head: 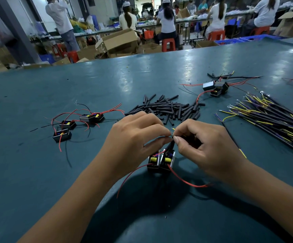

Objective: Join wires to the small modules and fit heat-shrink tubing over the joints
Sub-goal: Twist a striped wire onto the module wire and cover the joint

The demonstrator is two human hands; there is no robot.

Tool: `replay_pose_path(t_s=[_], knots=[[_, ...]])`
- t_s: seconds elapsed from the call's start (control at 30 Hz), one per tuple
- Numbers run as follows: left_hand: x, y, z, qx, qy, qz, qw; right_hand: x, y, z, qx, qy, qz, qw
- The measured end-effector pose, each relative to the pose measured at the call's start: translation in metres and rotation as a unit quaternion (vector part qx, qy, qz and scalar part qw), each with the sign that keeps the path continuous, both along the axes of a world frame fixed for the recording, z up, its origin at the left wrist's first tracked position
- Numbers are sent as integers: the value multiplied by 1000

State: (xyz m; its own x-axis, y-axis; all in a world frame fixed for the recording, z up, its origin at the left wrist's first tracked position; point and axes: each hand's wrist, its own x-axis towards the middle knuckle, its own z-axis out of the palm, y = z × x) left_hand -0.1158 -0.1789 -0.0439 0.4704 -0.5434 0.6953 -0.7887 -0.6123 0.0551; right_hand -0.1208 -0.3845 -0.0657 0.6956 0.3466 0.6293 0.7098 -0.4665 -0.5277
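Two hands meet above paired modules [160,160] on the surface [37,172]: left hand [133,137] and right hand [203,142] each pinch wire ends [172,135], likely twisting a joint. Tubing pile [166,107] lies just beyond, within reach.

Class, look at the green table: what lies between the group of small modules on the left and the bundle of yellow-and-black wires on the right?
In the head view, a pile of black heat-shrink tubing pieces lies between the modules and the wire bundle.
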Motion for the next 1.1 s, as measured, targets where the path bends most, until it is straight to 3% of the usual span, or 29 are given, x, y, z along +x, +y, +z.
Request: replay_pose_path(t_s=[0.17,0.27,0.33,0.4,0.43,0.47,0.5,0.6,0.63,0.67,0.93,1.1], knots=[[-5,-7,-1,-49,70,-5,996,-2,0,0,-23,-22,-9,999],[-10,-12,-3,-150,241,-13,959,-3,0,1,-44,-50,-23,997],[-13,-20,-3,-290,422,-11,859,-3,1,2,-61,-65,-30,996],[-15,-27,-4,-402,579,-10,709,-4,2,2,-74,-76,-32,994],[-15,-29,-3,-424,619,-11,661,-4,3,1,-73,-76,-31,994],[-14,-28,-3,-424,625,-11,656,-3,3,2,-67,-72,-32,995],[-14,-26,-3,-394,595,-4,700,-3,2,2,-57,-63,-33,996],[-11,-12,1,-206,339,31,917,-2,0,3,-35,-44,-34,998],[-10,-8,2,-138,243,39,960,-2,0,3,-31,-38,-32,998],[-8,-5,2,-86,170,35,981,-2,0,2,-26,-32,-29,999],[-3,-3,1,28,-58,36,997,-4,1,4,-33,-20,-21,999],[-1,0,1,61,-109,37,991,-3,1,4,-36,-22,-21,999]])
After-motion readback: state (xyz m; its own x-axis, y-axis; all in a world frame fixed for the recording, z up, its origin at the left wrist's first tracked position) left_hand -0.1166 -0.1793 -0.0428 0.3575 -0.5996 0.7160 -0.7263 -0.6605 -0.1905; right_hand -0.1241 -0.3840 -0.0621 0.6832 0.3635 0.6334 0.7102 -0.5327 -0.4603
